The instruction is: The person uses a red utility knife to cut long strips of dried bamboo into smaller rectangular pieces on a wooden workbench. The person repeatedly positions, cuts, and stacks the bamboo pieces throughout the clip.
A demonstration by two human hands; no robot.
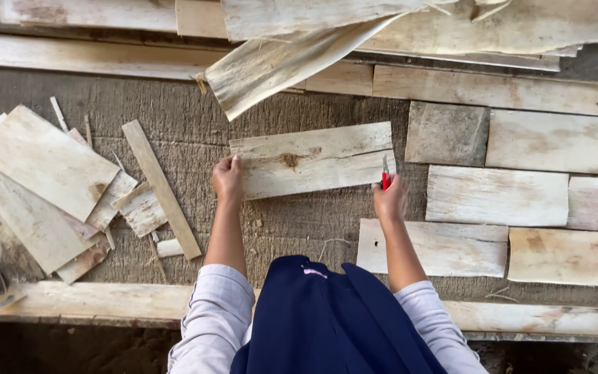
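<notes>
A pale, rectangular sheet of thin wood veneer with a dark knot near its middle (313,159) was held flat on the rough grey-brown table (174,131), slightly tilted, between the two hands. The left hand (228,179) was closed on the sheet's left short edge, fingers curled over it. The right hand (387,201) was closed round a small red-handled cutter (385,176), whose blade stood at the sheet's lower right corner, touching or just beside it; which of the two could not be told. A slip was judged possible here: the knot and the uneven grain could turn the blade off its line, and since the sheet was pinned only at its far left end, the right end could shift or split under the cut. A large curled veneer sheet (278,62) overhung from the long planks at the back (493,90) and ended just above the held sheet, so little room was left for lifting it away from the body. To the right, trimmed veneer rectangles (496,196) were laid in rows, the nearest just beside the cutter hand, and could be nudged by a sideways stroke. To the left, a loose heap of offcuts (50,180) and a narrow wooden strip (160,187) lay well apart from the left hand. Bare table was left between the arms and the plank edging the near side (105,301).
</notes>
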